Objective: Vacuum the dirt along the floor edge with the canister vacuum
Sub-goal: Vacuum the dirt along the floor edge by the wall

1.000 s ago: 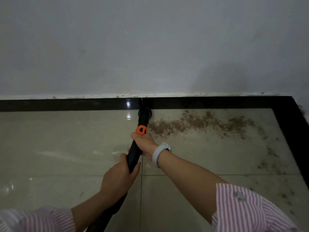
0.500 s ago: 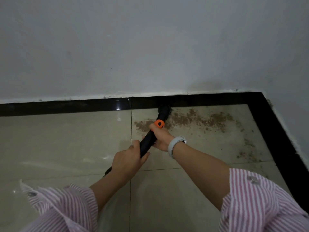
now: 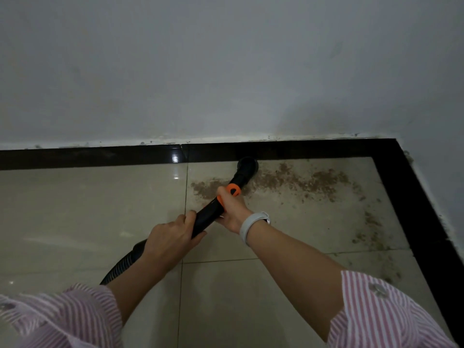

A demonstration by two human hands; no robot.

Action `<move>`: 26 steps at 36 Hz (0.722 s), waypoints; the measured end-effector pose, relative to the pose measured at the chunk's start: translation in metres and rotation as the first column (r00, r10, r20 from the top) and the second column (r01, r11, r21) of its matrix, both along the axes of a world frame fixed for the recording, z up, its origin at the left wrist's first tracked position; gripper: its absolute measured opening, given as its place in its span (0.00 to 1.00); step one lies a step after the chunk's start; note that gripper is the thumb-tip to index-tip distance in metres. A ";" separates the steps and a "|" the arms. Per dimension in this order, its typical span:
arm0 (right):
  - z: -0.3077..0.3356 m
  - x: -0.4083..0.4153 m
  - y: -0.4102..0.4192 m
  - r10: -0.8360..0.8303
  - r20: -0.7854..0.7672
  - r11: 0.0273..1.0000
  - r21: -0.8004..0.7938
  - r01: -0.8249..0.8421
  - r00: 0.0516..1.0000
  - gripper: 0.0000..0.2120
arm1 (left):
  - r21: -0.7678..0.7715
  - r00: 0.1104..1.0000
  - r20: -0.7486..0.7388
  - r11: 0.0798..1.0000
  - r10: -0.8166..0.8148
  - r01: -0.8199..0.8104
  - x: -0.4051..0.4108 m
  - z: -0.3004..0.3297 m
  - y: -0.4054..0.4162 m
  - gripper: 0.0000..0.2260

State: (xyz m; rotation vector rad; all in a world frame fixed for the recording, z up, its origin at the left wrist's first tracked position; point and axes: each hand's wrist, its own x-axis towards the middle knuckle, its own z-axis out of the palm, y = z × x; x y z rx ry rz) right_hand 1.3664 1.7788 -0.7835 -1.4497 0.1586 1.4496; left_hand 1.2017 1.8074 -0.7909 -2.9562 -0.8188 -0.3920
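Note:
A black vacuum tube (image 3: pixel 209 216) with an orange collar (image 3: pixel 232 190) slants from lower left up to the right. Its round black nozzle (image 3: pixel 247 167) rests on the floor against the dark border strip (image 3: pixel 100 156), at the left end of a brown dirt patch (image 3: pixel 298 183). My right hand (image 3: pixel 232 208) grips the tube just below the orange collar; a grey wristband sits on that wrist. My left hand (image 3: pixel 170 238) holds the tube lower down, where the ribbed hose (image 3: pixel 120 267) begins. The canister itself is out of view.
Beige glossy tiles (image 3: pixel 88 209) meet a grey wall (image 3: pixel 226 71) at the back. The black border turns down the right side (image 3: pixel 414 209), forming a corner. More scattered dirt (image 3: pixel 371 232) lies along that right edge.
The nozzle has swept rightwards along the back border into the dirt patch, and both hands moved with it. The view has shifted so the right corner shows more.

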 end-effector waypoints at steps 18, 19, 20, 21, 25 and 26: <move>-0.003 0.098 -0.064 -0.176 0.046 0.984 -0.006 0.176 0.983 0.03 | -0.043 0.997 -0.007 0.996 -0.080 0.079 0.106 -0.010 -0.040 0.29; -0.002 0.102 -0.067 -0.182 0.047 0.983 -0.005 0.182 0.982 0.03 | -0.043 0.996 -0.012 0.995 -0.086 0.086 0.110 -0.010 -0.042 0.29; -0.001 0.106 -0.071 -0.190 0.045 0.982 -0.001 0.190 0.981 0.03 | -0.040 0.996 -0.010 0.995 -0.094 0.094 0.115 -0.010 -0.044 0.28; -0.002 0.109 -0.074 -0.202 0.049 0.979 -0.001 0.202 0.978 0.03 | -0.043 0.995 -0.011 0.994 -0.104 0.103 0.118 -0.009 -0.047 0.27; -0.005 0.118 -0.082 -0.205 0.105 0.979 0.005 0.206 0.973 0.03 | -0.104 0.994 0.008 0.989 -0.109 0.109 0.128 -0.010 -0.055 0.29; -0.005 0.120 -0.082 -0.197 0.127 0.980 0.008 0.197 0.972 0.03 | -0.137 0.994 0.021 0.985 -0.104 0.106 0.129 -0.010 -0.056 0.29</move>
